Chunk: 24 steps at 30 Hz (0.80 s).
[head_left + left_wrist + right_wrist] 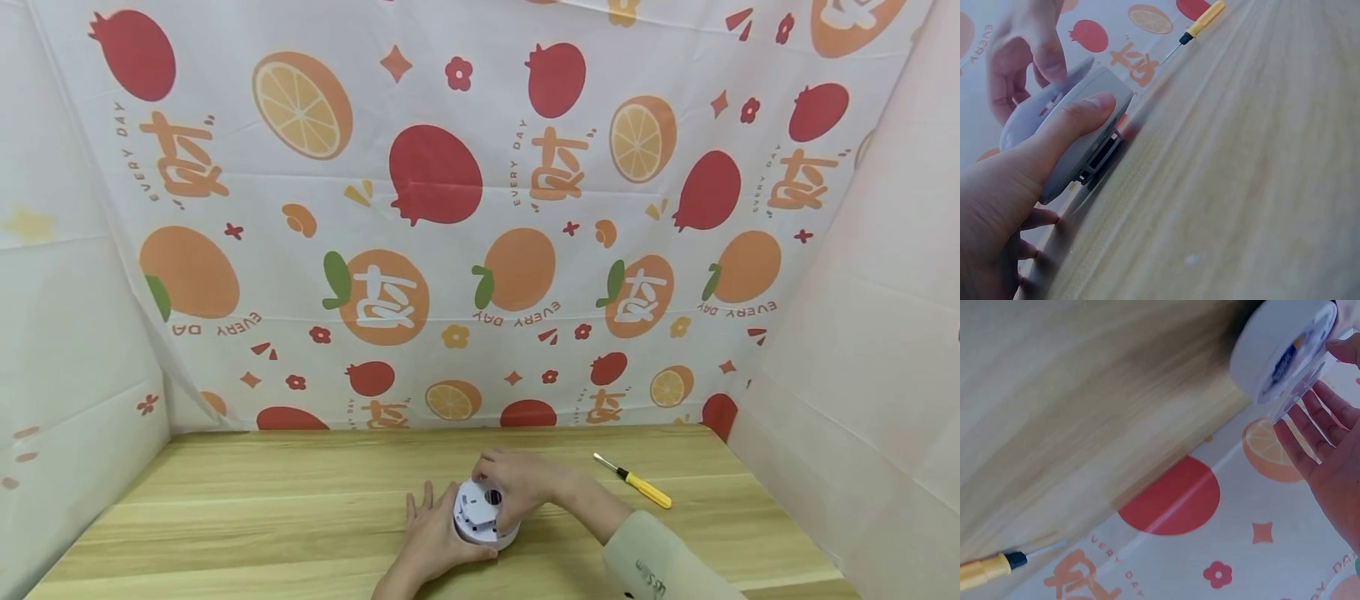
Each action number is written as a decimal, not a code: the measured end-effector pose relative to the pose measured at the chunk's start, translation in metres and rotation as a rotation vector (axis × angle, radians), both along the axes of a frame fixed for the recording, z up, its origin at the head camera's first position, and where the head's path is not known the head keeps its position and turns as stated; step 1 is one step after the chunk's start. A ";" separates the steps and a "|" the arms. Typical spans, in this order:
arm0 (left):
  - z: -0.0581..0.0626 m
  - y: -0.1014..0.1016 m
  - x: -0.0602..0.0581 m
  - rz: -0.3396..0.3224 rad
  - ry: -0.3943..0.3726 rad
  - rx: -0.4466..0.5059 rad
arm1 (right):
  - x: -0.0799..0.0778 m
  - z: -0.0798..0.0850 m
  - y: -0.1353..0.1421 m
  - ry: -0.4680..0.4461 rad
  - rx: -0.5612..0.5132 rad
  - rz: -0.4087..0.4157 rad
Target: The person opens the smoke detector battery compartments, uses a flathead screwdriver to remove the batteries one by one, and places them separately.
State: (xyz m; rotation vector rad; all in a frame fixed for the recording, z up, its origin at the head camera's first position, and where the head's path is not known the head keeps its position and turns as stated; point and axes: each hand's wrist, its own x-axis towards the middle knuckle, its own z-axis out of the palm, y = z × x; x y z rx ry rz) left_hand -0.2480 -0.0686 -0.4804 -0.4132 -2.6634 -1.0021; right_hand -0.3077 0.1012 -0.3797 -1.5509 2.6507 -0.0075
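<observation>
A round white housing (1257, 350), resembling a smoke alarm, is on the wooden table near the front middle. My left hand (435, 537) grips it from the left, its thumb along the near side wall and its fingers spread behind. Over the housing lies a thin white round plate (476, 504) with a dark round spot and small slots. My right hand (519, 483) pinches this plate from above, fingers at the far edge and thumb at the near one. In the right wrist view the plate tilts away from the housing, with a blue and yellow part showing between them.
A screwdriver (647, 490) with a yellow handle lies to the right on the table (300, 508). White cloth (480, 367) with fruit prints hangs behind the table, and pale cloth sides close in the left and right.
</observation>
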 end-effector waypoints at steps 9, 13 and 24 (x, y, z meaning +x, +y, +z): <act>0.000 0.002 0.002 0.017 0.003 -0.013 | -0.010 0.019 0.016 0.038 0.022 -0.111; 0.000 0.002 0.002 0.018 0.003 -0.009 | -0.018 0.022 0.028 0.032 0.026 -0.181; -0.001 0.004 0.003 0.033 -0.001 -0.020 | -0.040 0.009 0.066 -0.025 0.024 -0.366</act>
